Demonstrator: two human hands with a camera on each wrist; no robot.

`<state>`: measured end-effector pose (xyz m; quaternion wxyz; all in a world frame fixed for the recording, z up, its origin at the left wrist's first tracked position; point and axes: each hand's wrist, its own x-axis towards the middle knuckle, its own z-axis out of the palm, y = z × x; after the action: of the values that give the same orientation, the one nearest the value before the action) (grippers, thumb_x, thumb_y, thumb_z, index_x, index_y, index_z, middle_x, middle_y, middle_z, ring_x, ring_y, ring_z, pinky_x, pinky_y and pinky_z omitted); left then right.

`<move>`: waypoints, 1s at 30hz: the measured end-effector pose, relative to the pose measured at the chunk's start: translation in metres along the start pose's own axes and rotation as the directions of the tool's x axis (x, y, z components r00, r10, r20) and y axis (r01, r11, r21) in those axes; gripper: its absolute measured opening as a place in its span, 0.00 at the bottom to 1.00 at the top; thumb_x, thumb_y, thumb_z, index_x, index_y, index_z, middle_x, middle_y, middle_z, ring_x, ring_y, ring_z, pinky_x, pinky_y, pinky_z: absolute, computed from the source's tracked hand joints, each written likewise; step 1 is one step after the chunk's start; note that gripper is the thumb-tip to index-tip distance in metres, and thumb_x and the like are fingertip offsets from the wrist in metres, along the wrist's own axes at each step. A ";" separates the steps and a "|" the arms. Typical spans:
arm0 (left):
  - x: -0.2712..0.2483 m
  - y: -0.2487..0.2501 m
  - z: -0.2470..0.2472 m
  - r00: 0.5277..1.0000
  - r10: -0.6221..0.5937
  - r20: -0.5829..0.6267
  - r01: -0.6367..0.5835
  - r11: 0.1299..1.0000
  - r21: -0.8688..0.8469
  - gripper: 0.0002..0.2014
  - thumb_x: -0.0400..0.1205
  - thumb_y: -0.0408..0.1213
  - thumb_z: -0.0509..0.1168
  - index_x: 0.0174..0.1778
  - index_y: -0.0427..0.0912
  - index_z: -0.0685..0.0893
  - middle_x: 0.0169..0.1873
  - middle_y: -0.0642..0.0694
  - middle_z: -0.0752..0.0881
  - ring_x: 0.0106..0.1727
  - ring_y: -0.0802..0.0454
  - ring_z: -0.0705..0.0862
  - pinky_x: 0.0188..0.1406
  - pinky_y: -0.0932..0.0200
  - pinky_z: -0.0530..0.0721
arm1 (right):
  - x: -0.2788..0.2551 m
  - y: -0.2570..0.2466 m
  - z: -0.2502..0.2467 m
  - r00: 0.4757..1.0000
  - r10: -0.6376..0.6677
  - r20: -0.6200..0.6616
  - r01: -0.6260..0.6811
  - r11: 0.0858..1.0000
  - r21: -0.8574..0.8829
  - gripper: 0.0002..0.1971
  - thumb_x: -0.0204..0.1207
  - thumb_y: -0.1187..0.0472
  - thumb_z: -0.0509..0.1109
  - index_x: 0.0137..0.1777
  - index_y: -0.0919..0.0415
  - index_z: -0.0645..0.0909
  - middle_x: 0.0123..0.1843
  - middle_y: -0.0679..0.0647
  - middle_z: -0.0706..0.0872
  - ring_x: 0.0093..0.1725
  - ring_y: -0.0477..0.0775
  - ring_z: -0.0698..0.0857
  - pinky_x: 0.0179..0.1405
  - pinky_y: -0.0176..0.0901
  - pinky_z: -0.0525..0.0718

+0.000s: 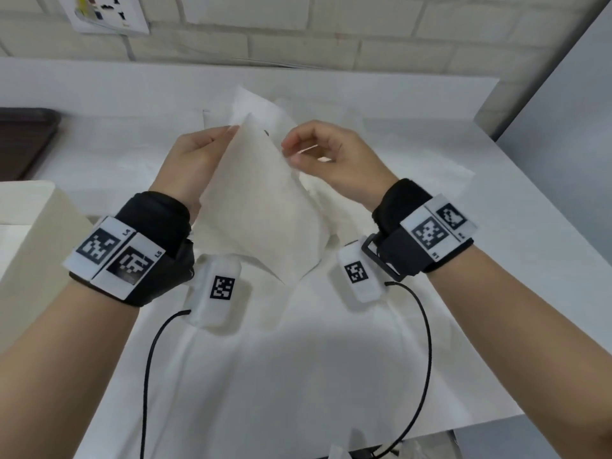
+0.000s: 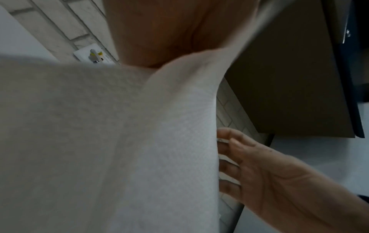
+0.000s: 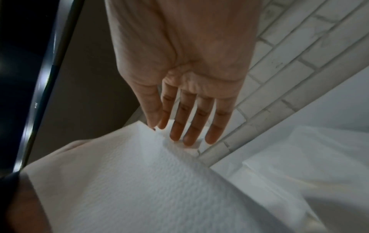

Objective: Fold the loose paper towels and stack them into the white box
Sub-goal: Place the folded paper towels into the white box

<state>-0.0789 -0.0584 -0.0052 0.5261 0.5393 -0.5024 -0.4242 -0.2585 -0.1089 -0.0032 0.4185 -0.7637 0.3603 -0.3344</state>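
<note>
A white paper towel (image 1: 261, 210) is held up above the table between both hands. My left hand (image 1: 231, 129) pinches its top corner, and the sheet hangs down past that wrist. My right hand (image 1: 291, 152) pinches the towel's right edge between thumb and forefinger. In the right wrist view the right hand (image 3: 156, 126) nips a corner of the towel (image 3: 139, 181), with the other fingers fairly straight. The towel (image 2: 119, 141) fills most of the left wrist view under the left palm (image 2: 159, 31). The white box (image 1: 36, 223) stands at the left, its inside hidden.
More loose white towels (image 1: 397, 180) lie spread over the white table (image 1: 496, 260), under and behind the hands. A dark brown tray (image 1: 23, 140) sits at the far left. A brick wall (image 1: 331, 28) runs along the back. The table's edge runs diagonally at the right.
</note>
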 end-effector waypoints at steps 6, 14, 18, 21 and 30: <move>-0.004 -0.002 0.004 0.999 0.018 0.034 -0.019 1.000 0.020 0.18 0.85 0.40 0.58 0.35 0.54 0.90 0.32 0.56 0.90 0.36 0.61 0.87 0.36 0.68 0.82 | 0.004 -0.002 0.017 0.997 0.077 0.028 -0.078 0.996 0.045 0.11 0.71 0.67 0.74 0.42 0.52 0.76 0.34 0.47 0.78 0.35 0.44 0.77 0.38 0.29 0.76; -0.009 -0.009 0.002 1.000 0.004 -0.014 -0.008 0.951 -0.310 0.20 0.81 0.56 0.54 0.56 0.49 0.84 0.50 0.54 0.89 0.56 0.57 0.87 0.53 0.63 0.82 | 0.012 -0.003 0.024 0.946 0.283 -0.159 -0.191 0.881 0.432 0.10 0.81 0.65 0.63 0.37 0.56 0.69 0.44 0.58 0.72 0.45 0.55 0.71 0.49 0.46 0.71; -0.012 -0.014 0.008 0.998 0.039 -0.040 -0.045 0.984 -0.171 0.14 0.72 0.55 0.68 0.44 0.50 0.88 0.44 0.54 0.91 0.52 0.54 0.88 0.59 0.53 0.82 | 0.020 -0.003 0.037 0.898 0.423 -0.120 -0.315 0.809 0.496 0.07 0.83 0.60 0.58 0.42 0.55 0.67 0.56 0.57 0.73 0.58 0.56 0.73 0.70 0.51 0.70; -0.011 -0.019 0.014 0.984 0.077 -0.161 -0.091 0.992 -0.083 0.05 0.80 0.40 0.67 0.39 0.48 0.85 0.33 0.58 0.89 0.40 0.58 0.88 0.45 0.60 0.84 | 0.020 -0.001 0.042 0.877 0.469 -0.106 -0.359 0.785 0.504 0.02 0.83 0.58 0.56 0.49 0.54 0.67 0.62 0.57 0.76 0.64 0.56 0.75 0.72 0.56 0.71; -0.010 -0.028 0.015 0.970 0.031 -0.242 -0.079 0.979 -0.189 0.14 0.82 0.45 0.63 0.33 0.42 0.81 0.33 0.49 0.86 0.42 0.50 0.84 0.51 0.53 0.82 | -0.001 0.010 0.048 0.924 0.341 -0.172 -0.281 0.912 0.298 0.16 0.84 0.57 0.56 0.34 0.55 0.57 0.36 0.51 0.61 0.35 0.47 0.63 0.36 0.40 0.63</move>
<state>-0.0925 -0.0521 -0.0349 0.6449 0.5174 -0.4061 -0.3891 -0.2228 -0.0923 -0.0323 0.5234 -0.5908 0.4734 -0.3910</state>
